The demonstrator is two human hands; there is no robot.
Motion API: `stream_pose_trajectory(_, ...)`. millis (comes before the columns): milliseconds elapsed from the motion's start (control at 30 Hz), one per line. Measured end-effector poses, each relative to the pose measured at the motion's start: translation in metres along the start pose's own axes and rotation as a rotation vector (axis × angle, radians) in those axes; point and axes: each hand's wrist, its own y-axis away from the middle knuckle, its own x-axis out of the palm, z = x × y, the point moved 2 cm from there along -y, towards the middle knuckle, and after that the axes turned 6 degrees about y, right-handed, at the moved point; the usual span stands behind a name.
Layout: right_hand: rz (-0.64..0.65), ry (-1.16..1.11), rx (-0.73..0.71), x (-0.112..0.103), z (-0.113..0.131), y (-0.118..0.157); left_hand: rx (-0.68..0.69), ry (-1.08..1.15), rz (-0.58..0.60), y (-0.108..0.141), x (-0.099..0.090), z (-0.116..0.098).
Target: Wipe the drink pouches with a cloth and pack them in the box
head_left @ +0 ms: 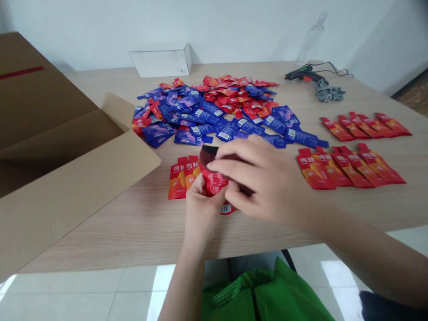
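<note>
My left hand (203, 200) is closed around red sachets (216, 182), with their printed backs towards me. My right hand (257, 174) is over them, blurred by motion, its fingers bent around a dark, band-like thing (209, 154) at the sachets' top end. What exactly this dark thing is, I cannot make out. Just behind my left hand lie a few red and orange sachets (177, 180), fronts up and side by side. The lower end of a sachet with a barcode (226, 208) shows beneath my hands.
An open cardboard box (76, 187) stands at the left. Behind my hands spreads a pile of blue sachets (203, 116) and red sachets (230, 89). Two rows of red sachets (351, 167) lie at the right. Farther back are a glue gun (304, 75), grey bands (329, 92) and a white box (162, 62).
</note>
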Motion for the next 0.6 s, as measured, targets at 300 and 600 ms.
stream_pose_trajectory(300, -0.055, -0.021, 0.235, 0.005, -0.023, 0.019, -0.22, 0.348, -0.073, 0.005, -0.007, -0.007)
stream_pose_trajectory(600, 0.052, 0.043, -0.009, 0.02, 0.014, 0.0, -0.513, 0.645, -0.126, 0.0, 0.016, -0.021)
